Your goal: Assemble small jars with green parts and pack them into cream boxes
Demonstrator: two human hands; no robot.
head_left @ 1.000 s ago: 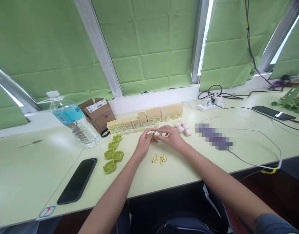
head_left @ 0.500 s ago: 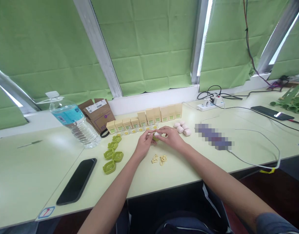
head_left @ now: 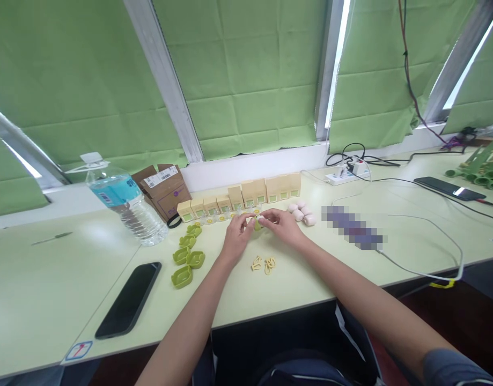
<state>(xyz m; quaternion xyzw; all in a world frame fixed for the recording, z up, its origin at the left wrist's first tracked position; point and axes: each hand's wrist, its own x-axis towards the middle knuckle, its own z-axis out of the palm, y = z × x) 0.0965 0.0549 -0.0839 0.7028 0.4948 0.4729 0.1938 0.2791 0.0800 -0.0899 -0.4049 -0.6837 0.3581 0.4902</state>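
Observation:
My left hand (head_left: 238,234) and my right hand (head_left: 281,224) meet over the table, both closed on a small green case (head_left: 258,225). Fingers hide most of it, and a bit of white shows at its top. Just nearer to me lie yellow loop-shaped pieces (head_left: 269,265). To the left, several open green cases (head_left: 182,277) of a similar colour form a column. Several pale pink rounded pieces (head_left: 297,215) are clustered beyond my right hand. Behind the hands stands a row of small cream boxes (head_left: 254,192), with small clear pieces bearing yellow marks (head_left: 221,217) in front.
A large water bottle (head_left: 127,206) and an open cardboard box (head_left: 166,190) stand at the back left. One phone (head_left: 129,300) lies at front left. A power strip (head_left: 346,174), cables and another phone (head_left: 448,188) are at the right, near green tubes (head_left: 482,171).
The white piece, plainly visible on the green case before, now shows less between my fingers. Both hands have stayed in nearly the same place. The camera view has shifted slightly.

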